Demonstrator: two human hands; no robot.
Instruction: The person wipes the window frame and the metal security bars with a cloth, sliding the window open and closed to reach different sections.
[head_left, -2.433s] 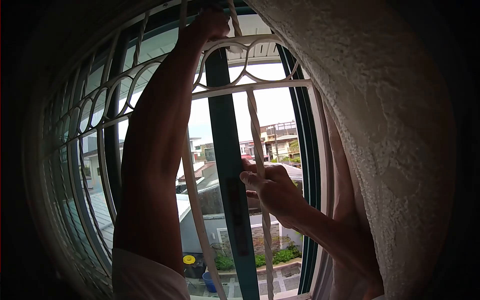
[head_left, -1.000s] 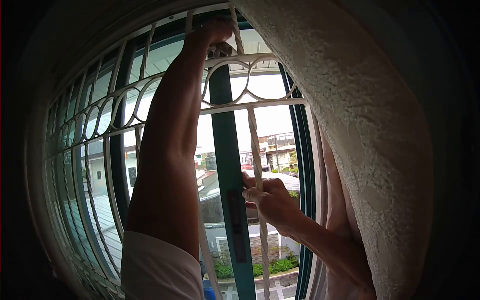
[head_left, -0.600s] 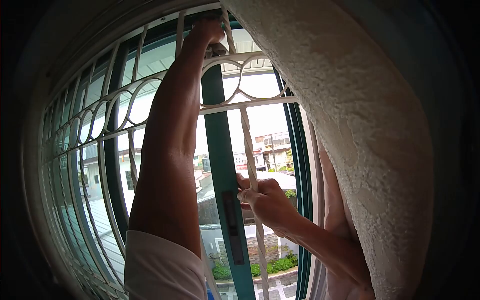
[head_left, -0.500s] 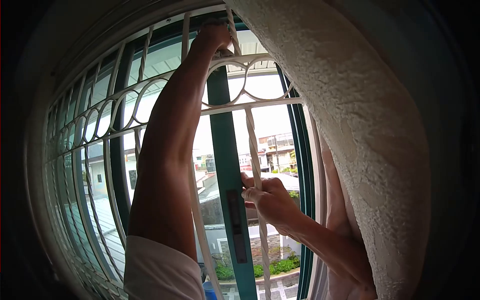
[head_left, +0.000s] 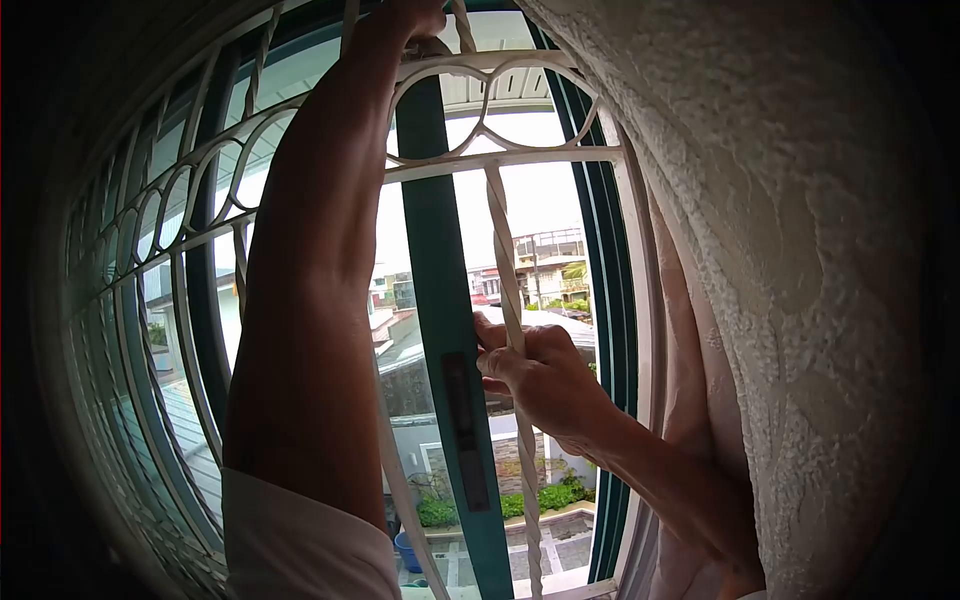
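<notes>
My left arm stretches up through the left of the view, and my left hand (head_left: pixel 420 18) is at the top edge, partly cut off. Its fingers are closed on a crumpled greyish cloth (head_left: pixel 428 47), mostly hidden, by the upper part of the white grille (head_left: pixel 540 155). Lower down, my right hand (head_left: pixel 540 370) reaches past a twisted grille bar (head_left: pixel 502 240). Its fingers and thumb are pinched at the right edge of the green window sash (head_left: pixel 432 230), just above and right of the dark latch plate (head_left: pixel 458 400).
A textured cream curtain (head_left: pixel 760 250) hangs along the right, close to my right forearm. More grille bars (head_left: pixel 190 350) run down the left. Behind the glass are buildings, green shrubs (head_left: pixel 560 495) and a blue container (head_left: pixel 407 552).
The view has tilted down and shifted, so my left hand now sits higher and is partly cut off. My right hand keeps its place at the sash edge.
</notes>
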